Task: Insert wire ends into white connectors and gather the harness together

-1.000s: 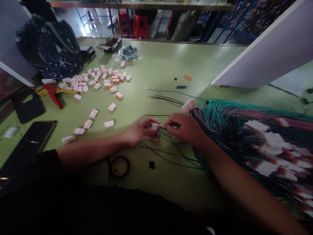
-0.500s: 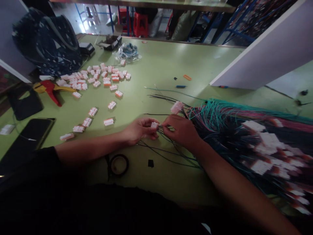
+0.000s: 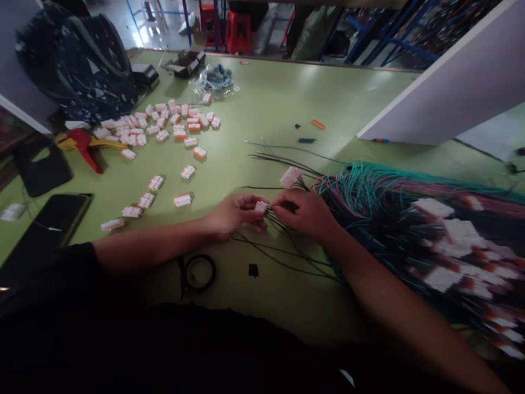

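Note:
My left hand (image 3: 232, 214) pinches a small white connector (image 3: 261, 207) just above the green table (image 3: 262, 104). Facing it, my right hand (image 3: 305, 212) has its fingers closed on thin dark wires (image 3: 283, 247) that run into that connector. Several loose black wires trail from under both hands toward me. Another white connector (image 3: 290, 177) with wires lies just beyond my right hand. A large bundle of teal, pink and black wires (image 3: 410, 219) with white connectors spreads under my right forearm.
Several white and orange connectors (image 3: 164, 128) lie scattered at the left. A red and yellow tool (image 3: 88, 145), a dark backpack (image 3: 77, 63), a phone (image 3: 45, 227) and a tape roll (image 3: 199, 272) sit around. A white board (image 3: 443, 87) leans at right.
Both hands stay together on the connector and have barely shifted. The second white connector beyond my right hand has slid left. The view has tilted slightly.

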`<state>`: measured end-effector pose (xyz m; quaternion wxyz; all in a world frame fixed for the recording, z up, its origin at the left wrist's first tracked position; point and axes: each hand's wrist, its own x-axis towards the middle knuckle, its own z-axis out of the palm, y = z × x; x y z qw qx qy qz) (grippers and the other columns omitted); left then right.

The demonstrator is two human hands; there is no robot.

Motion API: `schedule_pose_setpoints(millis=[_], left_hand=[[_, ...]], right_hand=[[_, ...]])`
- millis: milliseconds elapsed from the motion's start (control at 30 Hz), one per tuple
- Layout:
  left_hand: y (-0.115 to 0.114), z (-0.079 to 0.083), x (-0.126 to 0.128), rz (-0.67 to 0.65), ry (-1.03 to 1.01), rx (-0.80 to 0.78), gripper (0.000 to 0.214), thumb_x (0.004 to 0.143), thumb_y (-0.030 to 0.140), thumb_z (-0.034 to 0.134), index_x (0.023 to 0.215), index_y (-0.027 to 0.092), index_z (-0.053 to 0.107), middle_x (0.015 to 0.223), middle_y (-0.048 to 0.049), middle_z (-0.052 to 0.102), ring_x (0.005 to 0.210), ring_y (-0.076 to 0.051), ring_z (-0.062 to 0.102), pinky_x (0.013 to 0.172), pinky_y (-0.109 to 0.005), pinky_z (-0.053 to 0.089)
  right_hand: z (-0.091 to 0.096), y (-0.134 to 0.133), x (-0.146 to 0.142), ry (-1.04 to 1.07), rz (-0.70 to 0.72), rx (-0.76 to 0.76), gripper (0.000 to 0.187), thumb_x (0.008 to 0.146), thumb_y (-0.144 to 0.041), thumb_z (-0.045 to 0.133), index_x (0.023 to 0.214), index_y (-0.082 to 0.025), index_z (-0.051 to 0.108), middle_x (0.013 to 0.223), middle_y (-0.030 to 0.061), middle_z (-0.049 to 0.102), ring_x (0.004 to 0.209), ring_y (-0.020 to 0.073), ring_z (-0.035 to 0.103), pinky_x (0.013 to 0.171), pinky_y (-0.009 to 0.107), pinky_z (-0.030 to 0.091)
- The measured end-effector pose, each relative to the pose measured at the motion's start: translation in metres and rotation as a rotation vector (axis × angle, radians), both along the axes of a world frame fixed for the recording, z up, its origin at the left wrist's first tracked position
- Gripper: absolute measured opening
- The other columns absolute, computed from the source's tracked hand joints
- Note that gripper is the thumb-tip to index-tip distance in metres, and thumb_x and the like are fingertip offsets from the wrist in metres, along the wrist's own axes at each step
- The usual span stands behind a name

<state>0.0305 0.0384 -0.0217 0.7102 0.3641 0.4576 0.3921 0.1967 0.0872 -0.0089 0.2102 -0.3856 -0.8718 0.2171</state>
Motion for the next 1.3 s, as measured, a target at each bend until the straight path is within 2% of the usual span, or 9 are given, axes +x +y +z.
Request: schedule_pose_setpoints(millis=[200,433,600,733,833,967,1067,1167,1300], left_hand=[[-0.001,-0.002,-0.001,0.023,0.004,0.006,0.013,0.076,0.006,0.055,0.089,0.010,0.056,0.059,0.0030,0.058,0.052,-0.006,0.056,0.055,-0.020,0.043],[0.000,-0.001,-0.001,-0.015,-0.021,0.001,0.014,0.078,0.008,0.054,0.092,0.010,0.057,0.062,0.0024,0.059,0.055,-0.007,0.058,0.056,-0.021,0.045],[0.001,-0.002,0.000,-0.013,-0.016,-0.004,0.011,0.079,0.008,0.053,0.089,0.009,0.058,0.063,0.0023,0.058,0.053,-0.006,0.056,0.056,-0.022,0.044],[0.001,-0.003,0.000,-0.010,-0.038,-0.011,0.011,0.078,0.008,0.054,0.089,0.009,0.057,0.064,0.0024,0.057,0.053,-0.007,0.056,0.056,-0.022,0.044],[0.002,-0.003,-0.001,0.021,-0.068,-0.006,0.009,0.078,0.008,0.055,0.086,0.010,0.054,0.061,0.0032,0.056,0.054,-0.008,0.057,0.057,-0.023,0.045],[0.001,-0.001,-0.003,0.033,-0.091,-0.010,0.011,0.077,0.007,0.057,0.086,0.012,0.052,0.063,0.0035,0.056,0.057,-0.009,0.059,0.060,-0.024,0.047],[0.000,0.003,-0.004,0.047,-0.058,0.008,0.013,0.076,0.008,0.058,0.089,0.011,0.054,0.065,0.0027,0.058,0.056,-0.008,0.058,0.060,-0.024,0.047],[0.001,0.008,-0.006,0.011,0.014,0.054,0.015,0.076,0.008,0.058,0.091,0.009,0.058,0.061,0.0015,0.059,0.051,-0.006,0.055,0.053,-0.021,0.044],[0.013,0.017,-0.004,-0.004,0.110,0.112,0.014,0.072,0.005,0.061,0.085,0.009,0.059,0.053,0.0036,0.056,0.045,-0.005,0.052,0.046,-0.018,0.039]], right_hand=[[-0.004,-0.003,-0.006,-0.045,0.006,0.075,0.018,0.075,-0.024,0.049,0.063,-0.016,0.061,0.058,0.0013,0.056,0.054,0.0102,0.045,0.054,0.024,0.031],[0.003,0.005,0.002,-0.046,0.036,-0.089,0.017,0.076,-0.027,0.053,0.069,-0.016,0.063,0.059,0.0000,0.058,0.053,0.0097,0.047,0.054,0.023,0.031],[0.001,-0.001,-0.005,-0.030,0.002,0.032,0.019,0.077,-0.025,0.050,0.065,-0.016,0.061,0.057,-0.0001,0.055,0.051,0.0091,0.043,0.053,0.022,0.030],[0.000,0.003,-0.003,-0.051,0.016,0.037,0.020,0.078,-0.026,0.049,0.066,-0.015,0.062,0.060,0.0015,0.058,0.056,0.0110,0.049,0.056,0.024,0.034],[0.007,0.011,0.011,-0.029,-0.033,0.032,0.018,0.078,-0.024,0.048,0.072,-0.016,0.063,0.072,0.0044,0.064,0.069,0.0145,0.056,0.064,0.026,0.040],[0.020,0.009,0.023,0.084,-0.095,-0.007,0.026,0.082,-0.031,0.044,0.095,-0.018,0.063,0.098,0.0072,0.066,0.091,0.0187,0.060,0.080,0.033,0.045],[0.018,0.000,0.014,-0.050,0.018,0.008,0.044,0.079,-0.042,0.050,0.114,-0.016,0.056,0.115,0.0117,0.061,0.107,0.0250,0.055,0.089,0.040,0.042],[0.011,-0.008,0.001,-0.296,0.128,0.035,0.060,0.074,-0.042,0.058,0.125,-0.012,0.048,0.116,0.0157,0.061,0.106,0.0289,0.055,0.086,0.040,0.042],[0.009,-0.009,0.003,-0.534,0.070,0.089,0.028,0.081,-0.030,0.049,0.101,-0.015,0.061,0.093,0.0112,0.067,0.087,0.0231,0.059,0.075,0.031,0.040]])
